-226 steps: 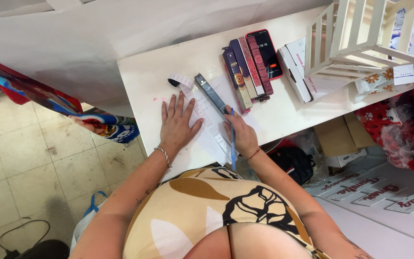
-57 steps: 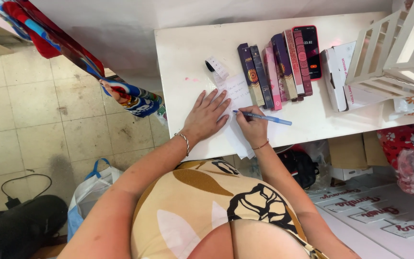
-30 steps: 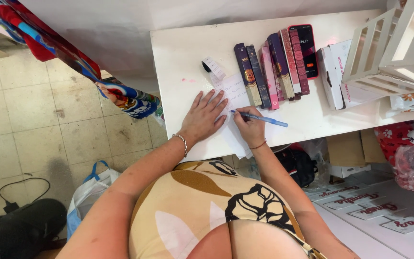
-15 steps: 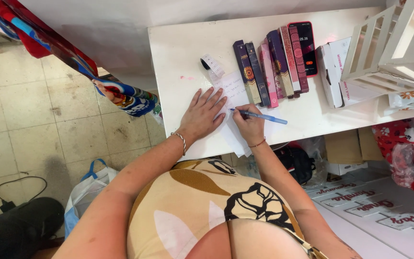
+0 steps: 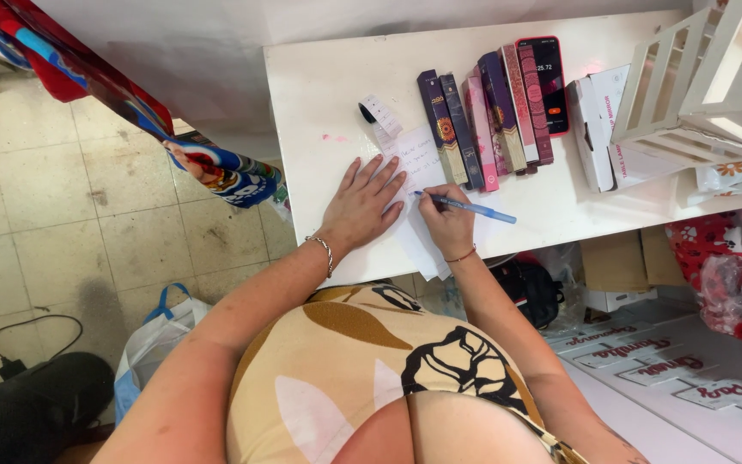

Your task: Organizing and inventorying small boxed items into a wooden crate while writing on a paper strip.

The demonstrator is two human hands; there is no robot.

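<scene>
My left hand point(image 5: 364, 204) lies flat with fingers spread on a white sheet of paper point(image 5: 414, 167) on the white table point(image 5: 328, 86). My right hand point(image 5: 447, 225) grips a blue pen point(image 5: 474, 208) whose tip touches the paper. Handwritten lines show on the sheet above my fingers. Just beyond the paper lies a row of several long narrow boxes point(image 5: 483, 116) in dark blue, pink and purple.
A phone in a red case point(image 5: 547, 82) lies at the right end of the row, with white boxes point(image 5: 599, 129) and a white slatted rack point(image 5: 706, 77) further right. A small white roll point(image 5: 377, 112) sits above the paper. Colourful fabric point(image 5: 173, 137) hangs left; bags and cartons sit on the floor.
The view has shifted slightly. My left hand stays flat on the paper and my right hand keeps the pen on the sheet, moving only a little.
</scene>
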